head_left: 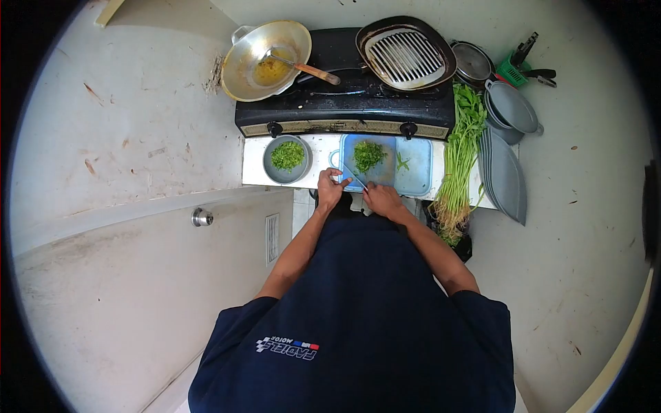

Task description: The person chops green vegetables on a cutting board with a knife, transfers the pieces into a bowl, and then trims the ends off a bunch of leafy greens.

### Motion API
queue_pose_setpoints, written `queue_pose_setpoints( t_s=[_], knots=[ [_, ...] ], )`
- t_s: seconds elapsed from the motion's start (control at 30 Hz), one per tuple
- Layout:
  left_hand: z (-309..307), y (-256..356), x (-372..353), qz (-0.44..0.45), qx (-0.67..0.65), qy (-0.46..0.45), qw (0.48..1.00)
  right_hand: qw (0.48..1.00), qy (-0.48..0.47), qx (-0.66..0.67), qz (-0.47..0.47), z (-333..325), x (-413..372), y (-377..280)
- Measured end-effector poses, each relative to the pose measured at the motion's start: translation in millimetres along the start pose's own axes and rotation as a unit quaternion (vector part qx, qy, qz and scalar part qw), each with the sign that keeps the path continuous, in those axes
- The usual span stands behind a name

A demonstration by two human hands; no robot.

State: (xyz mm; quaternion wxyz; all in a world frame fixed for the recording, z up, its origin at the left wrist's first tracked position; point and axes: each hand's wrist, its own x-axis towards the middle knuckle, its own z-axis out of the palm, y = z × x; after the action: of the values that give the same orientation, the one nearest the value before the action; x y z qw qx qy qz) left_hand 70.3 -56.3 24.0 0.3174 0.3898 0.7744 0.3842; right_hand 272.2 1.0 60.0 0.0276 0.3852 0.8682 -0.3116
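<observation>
My right hand (382, 199) is closed round the handle of a knife (357, 180), whose blade points up and left over the blue cutting board (421, 180). Beside the blade tip is my left hand (332, 188), at the board's left front edge, fingers bent; whether it holds anything is too small to tell. Chopped greens (369, 156) lie in a pile on the board beyond the blade, and a small leafy sprig (403, 162) rests to their right. Left of the board, a grey bowl (274, 173) holds more chopped greens (287, 155).
Behind the board stands a black stove (330, 113) bearing a wok (241, 69) with a wooden-handled ladle (317, 72) and a grill pan (447, 58). On the right are long leafy stalks (460, 151), grey plates (506, 179), pots (513, 107) and a green utensil basket (511, 71).
</observation>
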Motion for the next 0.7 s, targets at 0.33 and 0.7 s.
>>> queue_pose_setpoints(
  t_s=[0.33,0.7],
  knots=[
    [-0.2,-4.6,1.4,0.003,0.001,-0.006,1.000,0.999,-0.018,-0.022,-0.026,3.6,0.5,-0.3],
    [-0.9,-7.1,3.6,-0.038,-0.021,-0.011,0.999,0.999,0.002,-0.043,-0.021,4.4,3.4,-2.1]
  ],
)
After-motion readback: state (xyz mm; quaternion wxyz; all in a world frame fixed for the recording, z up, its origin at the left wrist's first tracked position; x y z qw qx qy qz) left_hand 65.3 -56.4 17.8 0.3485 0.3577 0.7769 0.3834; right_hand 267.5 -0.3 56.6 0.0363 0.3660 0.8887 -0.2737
